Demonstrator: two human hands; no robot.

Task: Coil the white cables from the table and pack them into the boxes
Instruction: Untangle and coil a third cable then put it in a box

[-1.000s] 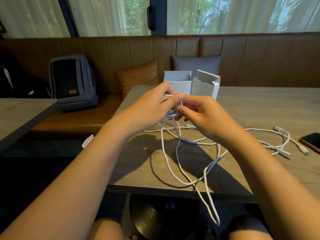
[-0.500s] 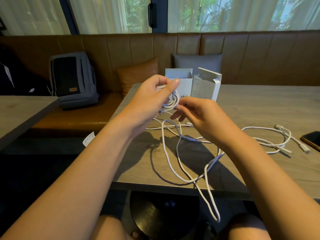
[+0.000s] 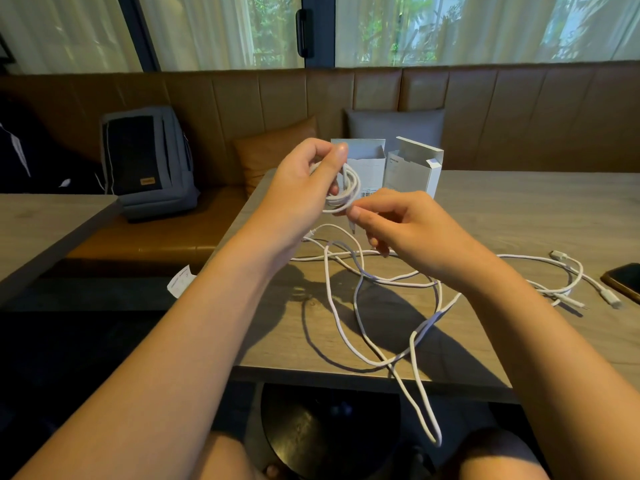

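My left hand (image 3: 304, 183) holds a small coil of white cable (image 3: 348, 188) above the table, thumb and fingers curled round its loops. Just below and right of the coil, my right hand (image 3: 405, 230) pinches the loose cable at the coil's lower edge. Uncoiled white cable (image 3: 363, 306) sprawls over the wooden table (image 3: 519, 216), and one loop hangs over the near edge. More white cable with plugs (image 3: 568, 275) lies at the right. Two open white boxes (image 3: 367, 164) (image 3: 412, 171) stand upright behind my hands.
A dark phone (image 3: 625, 280) lies at the table's right edge. A brown bench with an orange cushion (image 3: 273, 150), a grey cushion (image 3: 394, 126) and a grey backpack (image 3: 145, 164) runs behind. A second table (image 3: 41, 223) is at left. A paper slip (image 3: 180, 280) lies on the floor.
My left hand has lifted the coil higher and turned it, so its loops show more. My right hand has slid to the coil's lower edge. The view has shifted slightly.
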